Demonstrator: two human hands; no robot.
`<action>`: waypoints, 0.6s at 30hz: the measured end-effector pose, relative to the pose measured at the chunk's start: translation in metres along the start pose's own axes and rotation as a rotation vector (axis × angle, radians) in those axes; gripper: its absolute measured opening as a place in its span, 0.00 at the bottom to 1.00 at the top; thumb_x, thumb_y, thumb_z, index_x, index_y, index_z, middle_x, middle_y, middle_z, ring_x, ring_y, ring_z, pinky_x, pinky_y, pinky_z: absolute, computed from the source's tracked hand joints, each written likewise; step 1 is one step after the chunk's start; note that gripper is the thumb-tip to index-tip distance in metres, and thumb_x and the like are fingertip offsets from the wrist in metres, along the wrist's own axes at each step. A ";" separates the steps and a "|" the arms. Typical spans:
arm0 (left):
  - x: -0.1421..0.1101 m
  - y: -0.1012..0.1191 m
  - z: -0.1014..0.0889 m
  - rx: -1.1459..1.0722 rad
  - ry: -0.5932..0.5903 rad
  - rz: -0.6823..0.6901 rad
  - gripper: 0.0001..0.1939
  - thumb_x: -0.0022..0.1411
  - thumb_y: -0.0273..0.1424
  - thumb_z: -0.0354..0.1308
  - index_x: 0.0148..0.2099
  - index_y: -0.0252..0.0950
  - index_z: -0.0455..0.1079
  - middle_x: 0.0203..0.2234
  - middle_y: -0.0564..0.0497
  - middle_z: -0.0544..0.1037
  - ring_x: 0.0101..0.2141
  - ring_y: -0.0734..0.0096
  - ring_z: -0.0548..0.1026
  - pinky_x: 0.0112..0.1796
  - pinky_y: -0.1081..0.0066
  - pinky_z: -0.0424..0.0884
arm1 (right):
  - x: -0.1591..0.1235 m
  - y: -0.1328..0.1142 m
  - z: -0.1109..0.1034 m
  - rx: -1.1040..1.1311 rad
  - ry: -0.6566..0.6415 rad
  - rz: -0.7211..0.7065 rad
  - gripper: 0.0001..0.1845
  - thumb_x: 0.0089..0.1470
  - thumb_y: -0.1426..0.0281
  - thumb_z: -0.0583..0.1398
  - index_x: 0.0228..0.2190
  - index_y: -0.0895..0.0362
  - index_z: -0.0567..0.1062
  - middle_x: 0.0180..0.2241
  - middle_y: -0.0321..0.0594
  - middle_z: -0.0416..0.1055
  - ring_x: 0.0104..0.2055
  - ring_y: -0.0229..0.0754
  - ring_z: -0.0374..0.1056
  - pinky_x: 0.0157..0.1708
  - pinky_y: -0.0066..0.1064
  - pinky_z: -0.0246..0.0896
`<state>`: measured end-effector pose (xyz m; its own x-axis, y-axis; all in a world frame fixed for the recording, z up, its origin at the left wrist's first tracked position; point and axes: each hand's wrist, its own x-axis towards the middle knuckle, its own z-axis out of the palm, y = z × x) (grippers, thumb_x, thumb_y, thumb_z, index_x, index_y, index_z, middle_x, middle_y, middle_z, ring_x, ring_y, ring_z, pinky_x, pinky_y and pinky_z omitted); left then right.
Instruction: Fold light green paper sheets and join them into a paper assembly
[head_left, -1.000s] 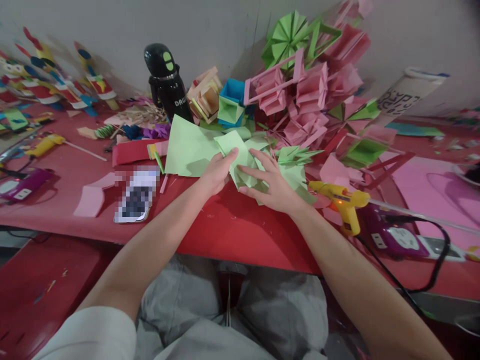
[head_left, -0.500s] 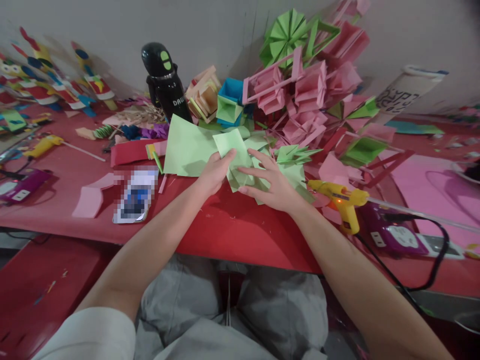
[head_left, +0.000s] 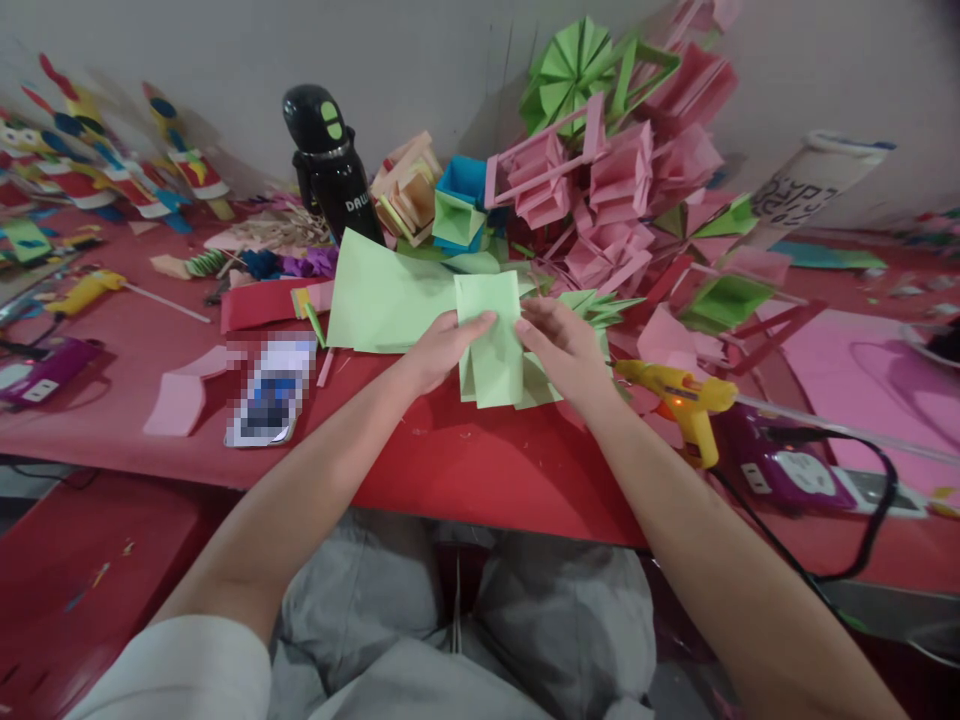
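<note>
Both my hands hold up one small light-green paper sheet (head_left: 491,340) above the red table (head_left: 465,460). My left hand (head_left: 439,350) pinches its left edge, thumb on top. My right hand (head_left: 566,350) grips its right edge with curled fingers. More loose green sheets lie under and behind it, the largest green sheet (head_left: 382,300) to the left. Folded green pieces (head_left: 592,305) sit just beyond my right hand.
A yellow glue gun (head_left: 686,400) with its cable lies right of my hand, a purple power strip (head_left: 787,475) beyond. A phone (head_left: 270,390) lies left. A black bottle (head_left: 330,170), pink and green paper constructions (head_left: 622,170) and a second glue gun (head_left: 90,290) crowd the back.
My hands were pressing flat on the green pile; now they have lifted one sheet from it and hold it upright between them. My right hand has closed from spread fingers.
</note>
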<state>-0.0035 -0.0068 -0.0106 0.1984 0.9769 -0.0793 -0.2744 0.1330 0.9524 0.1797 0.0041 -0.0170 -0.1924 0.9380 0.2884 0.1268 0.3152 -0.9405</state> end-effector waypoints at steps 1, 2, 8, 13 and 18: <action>-0.001 0.000 0.001 0.003 -0.034 -0.005 0.21 0.60 0.43 0.67 0.49 0.33 0.77 0.46 0.40 0.82 0.48 0.51 0.80 0.52 0.55 0.73 | 0.001 0.000 0.000 0.028 -0.018 0.048 0.27 0.51 0.47 0.66 0.43 0.53 0.76 0.38 0.41 0.76 0.40 0.44 0.73 0.38 0.37 0.72; -0.001 -0.001 0.001 0.011 -0.059 -0.012 0.21 0.60 0.43 0.67 0.48 0.33 0.77 0.45 0.40 0.83 0.47 0.52 0.80 0.51 0.55 0.74 | 0.001 -0.001 0.000 0.050 -0.040 0.090 0.25 0.51 0.46 0.66 0.40 0.53 0.77 0.34 0.39 0.75 0.36 0.42 0.72 0.36 0.36 0.71; -0.003 -0.002 0.001 0.072 -0.096 -0.060 0.21 0.59 0.46 0.68 0.45 0.34 0.78 0.42 0.40 0.83 0.45 0.53 0.81 0.49 0.56 0.74 | -0.003 -0.004 0.001 0.102 -0.055 0.181 0.20 0.50 0.49 0.68 0.29 0.53 0.77 0.25 0.34 0.70 0.28 0.38 0.66 0.30 0.33 0.65; -0.002 -0.004 0.000 0.101 -0.100 -0.056 0.20 0.59 0.46 0.67 0.43 0.34 0.78 0.41 0.41 0.83 0.45 0.54 0.80 0.48 0.58 0.73 | -0.001 -0.002 0.000 0.182 -0.043 0.192 0.17 0.48 0.53 0.70 0.30 0.52 0.76 0.26 0.34 0.71 0.30 0.39 0.68 0.34 0.35 0.67; 0.003 -0.004 -0.003 0.196 -0.021 0.045 0.15 0.61 0.45 0.65 0.36 0.36 0.75 0.34 0.47 0.80 0.38 0.63 0.77 0.42 0.64 0.73 | 0.001 -0.001 -0.002 0.209 0.016 0.222 0.18 0.45 0.54 0.71 0.29 0.52 0.75 0.27 0.35 0.72 0.29 0.40 0.68 0.32 0.35 0.67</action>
<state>-0.0042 -0.0044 -0.0157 0.2104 0.9771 -0.0310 -0.0951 0.0520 0.9941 0.1812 0.0047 -0.0155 -0.1665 0.9834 0.0725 -0.0391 0.0669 -0.9970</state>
